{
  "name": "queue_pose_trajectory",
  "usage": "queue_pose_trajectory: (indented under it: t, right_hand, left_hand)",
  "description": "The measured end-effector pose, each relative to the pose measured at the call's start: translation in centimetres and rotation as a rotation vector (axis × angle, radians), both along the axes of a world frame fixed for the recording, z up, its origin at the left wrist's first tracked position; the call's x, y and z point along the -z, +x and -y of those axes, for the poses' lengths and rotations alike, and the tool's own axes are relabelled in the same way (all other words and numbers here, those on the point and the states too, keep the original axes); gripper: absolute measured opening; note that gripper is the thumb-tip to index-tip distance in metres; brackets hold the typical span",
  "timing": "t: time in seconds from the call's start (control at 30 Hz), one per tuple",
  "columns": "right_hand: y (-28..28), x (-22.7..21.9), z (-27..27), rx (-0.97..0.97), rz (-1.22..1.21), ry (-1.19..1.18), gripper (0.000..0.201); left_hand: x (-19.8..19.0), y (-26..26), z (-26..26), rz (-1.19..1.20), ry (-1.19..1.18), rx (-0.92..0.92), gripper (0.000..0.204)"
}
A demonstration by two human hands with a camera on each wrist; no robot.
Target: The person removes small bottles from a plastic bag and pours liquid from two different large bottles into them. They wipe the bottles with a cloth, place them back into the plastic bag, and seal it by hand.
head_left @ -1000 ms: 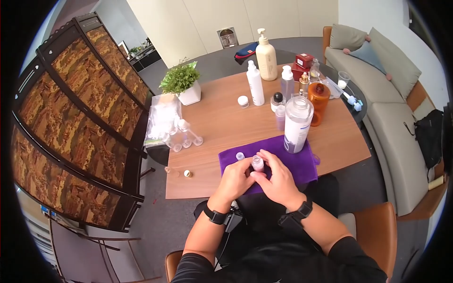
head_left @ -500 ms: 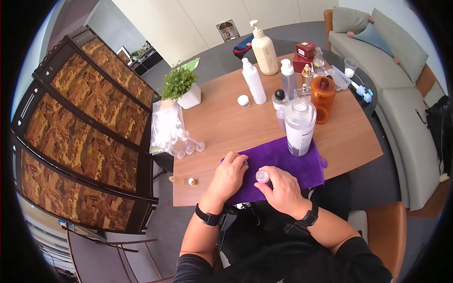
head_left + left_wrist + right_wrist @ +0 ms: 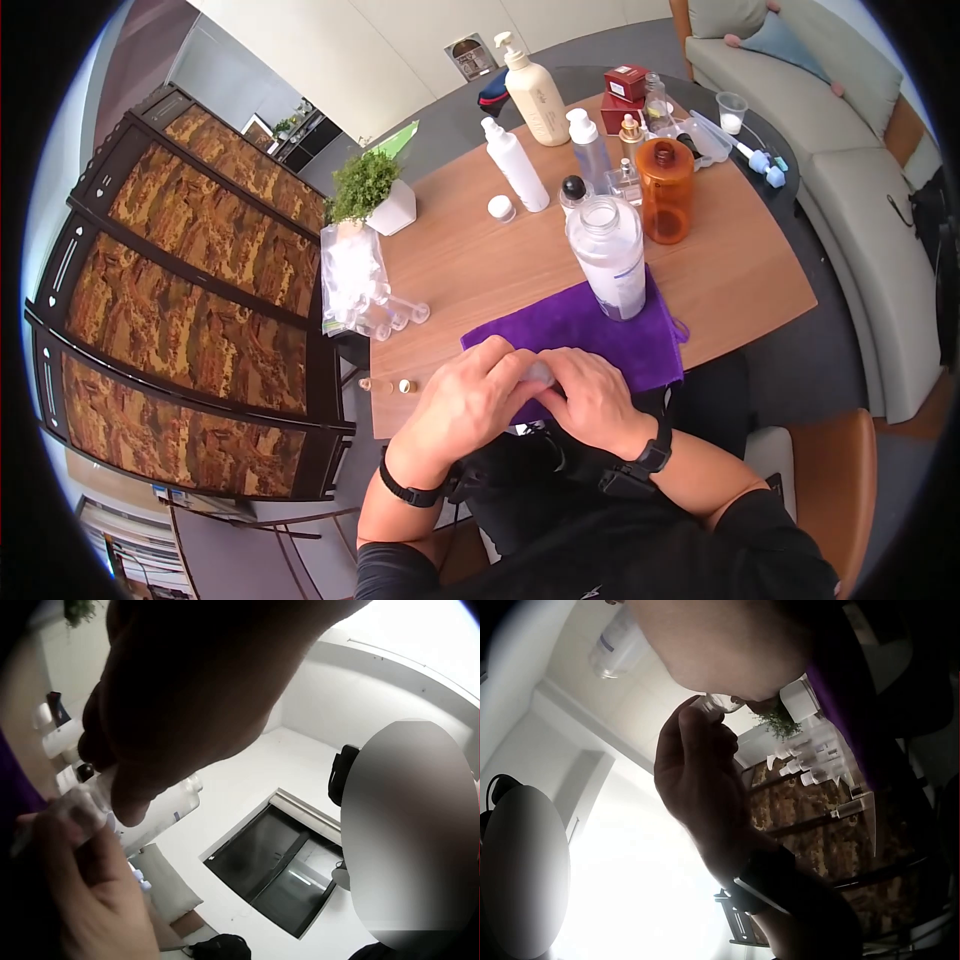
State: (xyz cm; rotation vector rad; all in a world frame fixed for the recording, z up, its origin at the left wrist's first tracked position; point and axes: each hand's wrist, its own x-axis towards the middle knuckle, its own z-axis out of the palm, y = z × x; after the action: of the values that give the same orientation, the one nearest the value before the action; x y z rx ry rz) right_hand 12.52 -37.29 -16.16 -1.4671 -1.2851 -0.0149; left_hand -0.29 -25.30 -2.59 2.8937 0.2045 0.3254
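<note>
My right hand [image 3: 592, 395] grips a small clear bottle [image 3: 84, 811] above the front part of a purple cloth [image 3: 540, 320]. My left hand [image 3: 475, 395] is drawn up against it, thumb and fingers pinching a small translucent cap [image 3: 538, 374] at the bottle's top. In the right wrist view, the left fingers curl round the cap [image 3: 707, 705]. Most of the bottle is hidden by the fingers in the head view. Just behind the hands, a large open-necked clear bottle [image 3: 610, 270] with a white label stands on the cloth.
Behind it stand an amber bottle [image 3: 667, 195], a white spray bottle [image 3: 516, 168], a cream pump bottle [image 3: 536, 100] and a small white jar [image 3: 501, 208]. Clear empty bottles [image 3: 395, 315] lie by a plastic bag [image 3: 350, 262] at left, near a potted plant [image 3: 392, 205].
My left hand went to the cap on the cloth, picked it up and brought it to the bottle in my right hand. The two hands are together again.
</note>
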Motion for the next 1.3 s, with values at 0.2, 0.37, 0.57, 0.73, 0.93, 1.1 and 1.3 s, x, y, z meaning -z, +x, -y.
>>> queue_pose_trajectory:
  t: [0.2, 0.37, 0.57, 0.73, 0.93, 1.1, 1.3]
  right_hand:
    - [0.0, 0.4, -0.1, -0.041, -0.049, -0.007, 0.039]
    - [0.0, 0.2, -0.1, -0.013, -0.035, -0.007, 0.039]
    - [0.0, -0.1, -0.1, -0.014, -0.040, -0.008, 0.041]
    - [0.0, -0.1, -0.1, -0.017, -0.033, -0.024, 0.041]
    - [-0.1, 0.0, -0.1, -0.001, -0.020, -0.017, 0.039]
    - [0.0, -0.1, -0.3, 0.005, 0.018, 0.029, 0.037]
    - [-0.1, -0.2, -0.2, 0.004, 0.018, -0.043, 0.038]
  left_hand:
    - [-1.0, 0.7, -0.7, 0.011, 0.042, 0.210, 0.027]
    - [-2.3, 0.6, 0.4, -0.043, 0.077, -0.066, 0.049]
    - [-2.2, 0.7, -1.4, -0.018, 0.136, 0.242, 0.056]
    - [-2.4, 0.6, 0.2, -0.041, 0.113, -0.016, 0.047]
    - [-0.1, 0.6, -0.9, -0.112, 0.060, 0.071, 0.034]
    - [0.0, 0.7, -2.1, -0.023, 0.018, 0.324, 0.029]
    - [-0.2, 0.6, -0.2, 0.106, -0.121, 0.041, 0.031]
